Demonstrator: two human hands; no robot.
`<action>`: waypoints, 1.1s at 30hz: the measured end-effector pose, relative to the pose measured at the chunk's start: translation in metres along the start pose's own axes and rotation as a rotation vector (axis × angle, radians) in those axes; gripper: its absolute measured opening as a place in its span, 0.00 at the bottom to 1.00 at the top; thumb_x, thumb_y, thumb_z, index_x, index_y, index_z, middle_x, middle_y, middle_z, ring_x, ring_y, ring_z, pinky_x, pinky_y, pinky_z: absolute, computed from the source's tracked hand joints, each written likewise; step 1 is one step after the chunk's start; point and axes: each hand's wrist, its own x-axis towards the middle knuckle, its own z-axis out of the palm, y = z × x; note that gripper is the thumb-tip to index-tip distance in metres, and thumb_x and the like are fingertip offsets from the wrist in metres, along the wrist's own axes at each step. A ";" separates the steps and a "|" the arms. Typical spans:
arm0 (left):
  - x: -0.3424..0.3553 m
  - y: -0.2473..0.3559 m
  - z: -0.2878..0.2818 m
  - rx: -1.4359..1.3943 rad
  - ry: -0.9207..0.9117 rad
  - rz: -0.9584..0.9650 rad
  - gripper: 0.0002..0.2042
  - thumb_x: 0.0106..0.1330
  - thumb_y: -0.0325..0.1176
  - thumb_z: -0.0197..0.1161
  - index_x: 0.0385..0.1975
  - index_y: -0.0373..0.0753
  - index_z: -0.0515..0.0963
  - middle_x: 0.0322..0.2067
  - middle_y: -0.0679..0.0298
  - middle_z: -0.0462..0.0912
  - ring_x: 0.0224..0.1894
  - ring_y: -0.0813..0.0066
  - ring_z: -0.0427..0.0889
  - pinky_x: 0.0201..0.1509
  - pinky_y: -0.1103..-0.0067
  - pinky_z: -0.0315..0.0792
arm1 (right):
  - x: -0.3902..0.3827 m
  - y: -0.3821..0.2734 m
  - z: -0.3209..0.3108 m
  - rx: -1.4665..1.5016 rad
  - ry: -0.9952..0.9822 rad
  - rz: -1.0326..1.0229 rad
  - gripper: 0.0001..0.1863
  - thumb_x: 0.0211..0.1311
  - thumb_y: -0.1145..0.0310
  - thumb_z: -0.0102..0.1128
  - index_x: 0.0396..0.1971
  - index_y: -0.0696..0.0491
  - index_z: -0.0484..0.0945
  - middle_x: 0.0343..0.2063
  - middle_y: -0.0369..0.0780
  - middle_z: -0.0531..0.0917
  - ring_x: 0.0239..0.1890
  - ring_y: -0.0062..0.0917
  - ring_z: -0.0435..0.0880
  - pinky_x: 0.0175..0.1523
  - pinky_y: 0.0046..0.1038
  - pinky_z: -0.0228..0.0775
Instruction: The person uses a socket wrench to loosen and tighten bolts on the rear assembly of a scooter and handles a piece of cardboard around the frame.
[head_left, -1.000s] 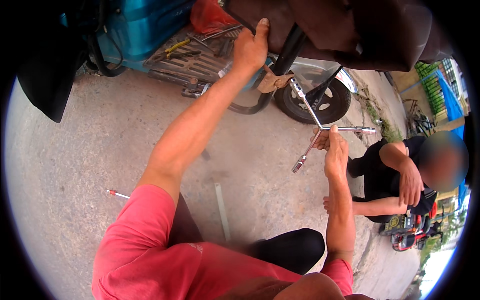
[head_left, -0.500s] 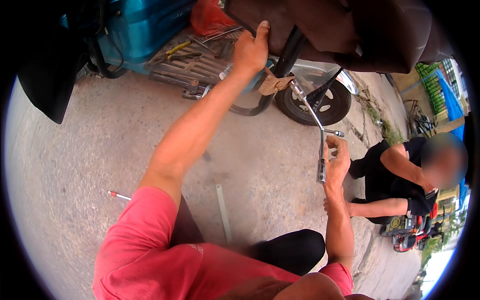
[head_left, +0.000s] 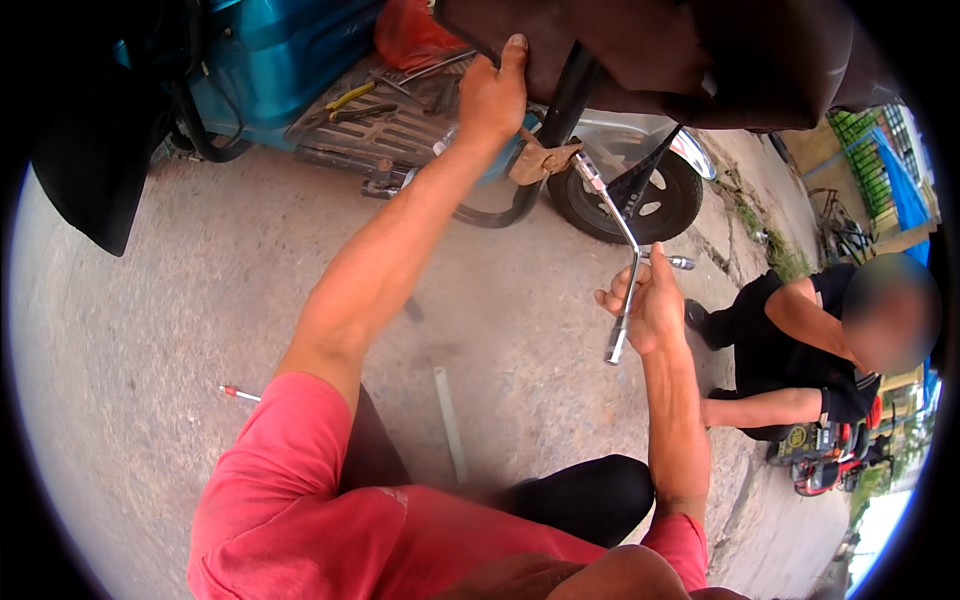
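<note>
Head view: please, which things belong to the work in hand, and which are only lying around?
Seemingly in the work:
Three-armed socket wrench, at the right hand
Tan bracket, at the wrench's far end
Brown panel, its edge at the left hand

Apparently just lying about:
Yellow-handled pliers, on the footboard
Red bag, beyond them
Pale flat strip and red-tipped rod, on the ground

Chrome silver is seen on the three-armed wrench (head_left: 619,219), rusty tan on the bracket (head_left: 538,163), dark brown on the cover (head_left: 735,65), black on the post (head_left: 570,98). Teal is shown on the vehicle panel (head_left: 290,60), red on the bag (head_left: 415,35), yellow on the pliers (head_left: 352,95); the grey-brown footboard (head_left: 385,140) is patterned with slots. Pinkish red is borne by the shirt (head_left: 265,455), mottled grey-beige by the ground (head_left: 200,290).
</note>
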 end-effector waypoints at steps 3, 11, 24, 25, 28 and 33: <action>0.005 -0.006 -0.001 -0.006 -0.001 0.009 0.31 0.72 0.59 0.53 0.43 0.29 0.81 0.43 0.41 0.85 0.52 0.44 0.82 0.57 0.63 0.71 | 0.002 0.001 0.006 0.308 -0.050 0.192 0.33 0.79 0.43 0.39 0.24 0.56 0.76 0.19 0.41 0.76 0.22 0.32 0.76 0.49 0.40 0.77; 0.007 -0.011 0.002 0.081 0.013 0.000 0.35 0.70 0.62 0.54 0.40 0.23 0.79 0.40 0.35 0.84 0.49 0.41 0.83 0.55 0.61 0.72 | -0.037 -0.003 -0.007 -1.072 0.393 -0.747 0.15 0.67 0.60 0.64 0.42 0.57 0.81 0.38 0.45 0.82 0.41 0.37 0.83 0.49 0.37 0.75; 0.002 0.003 0.000 0.024 -0.011 -0.025 0.32 0.72 0.58 0.55 0.42 0.25 0.80 0.42 0.38 0.85 0.51 0.45 0.83 0.56 0.63 0.72 | -0.019 -0.006 -0.002 -0.707 0.209 -0.599 0.25 0.73 0.50 0.52 0.39 0.61 0.83 0.29 0.45 0.83 0.36 0.39 0.83 0.53 0.41 0.72; 0.005 0.000 0.000 0.019 -0.020 -0.035 0.32 0.72 0.58 0.55 0.42 0.25 0.80 0.42 0.38 0.85 0.51 0.45 0.83 0.56 0.63 0.72 | -0.015 -0.003 0.002 -0.349 0.162 -0.289 0.29 0.77 0.48 0.46 0.35 0.62 0.83 0.26 0.45 0.83 0.34 0.38 0.83 0.51 0.41 0.73; 0.010 -0.015 -0.004 -0.001 -0.027 -0.044 0.32 0.71 0.59 0.55 0.41 0.25 0.80 0.41 0.38 0.85 0.50 0.45 0.83 0.55 0.62 0.73 | -0.008 -0.012 0.015 0.190 0.010 0.027 0.37 0.80 0.43 0.35 0.23 0.59 0.77 0.20 0.42 0.79 0.28 0.34 0.81 0.44 0.37 0.74; 0.008 -0.017 0.002 -0.006 -0.008 -0.022 0.34 0.71 0.60 0.55 0.38 0.23 0.79 0.40 0.37 0.84 0.49 0.44 0.83 0.54 0.61 0.73 | -0.016 -0.019 0.017 0.129 0.161 0.137 0.35 0.80 0.43 0.39 0.24 0.58 0.77 0.22 0.42 0.79 0.28 0.32 0.80 0.42 0.36 0.74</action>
